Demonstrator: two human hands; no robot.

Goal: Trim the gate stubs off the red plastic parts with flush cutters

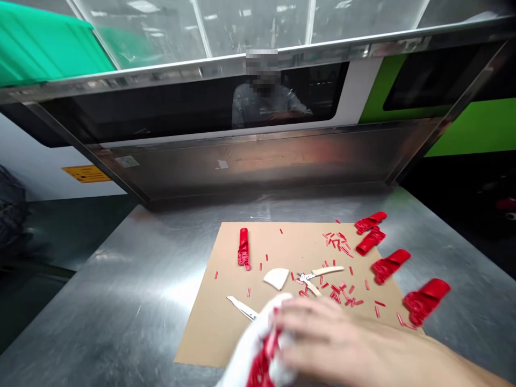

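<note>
My left hand [248, 344], in a white glove, is closed around a red molded plastic part [262, 361] at the bottom of the view. Bare and blurred by motion, my right hand [322, 336] reaches in from the right. Its fingers are bent against the upper end of the same part; the exact contact is smeared. Just beyond the hands lie a white-handled craft knife [242, 308], a pair of side cutters [312, 276] with cream handles, and a white fan-shaped piece [277, 278].
A brown cardboard sheet [201, 328] covers the middle of the metal table [108, 301]. Small red plastic offcuts [336, 293] are scattered over it. One red part [243, 248] lies at the back left; several more [426, 301] line the right edge. A metal panel [258, 164] stands behind.
</note>
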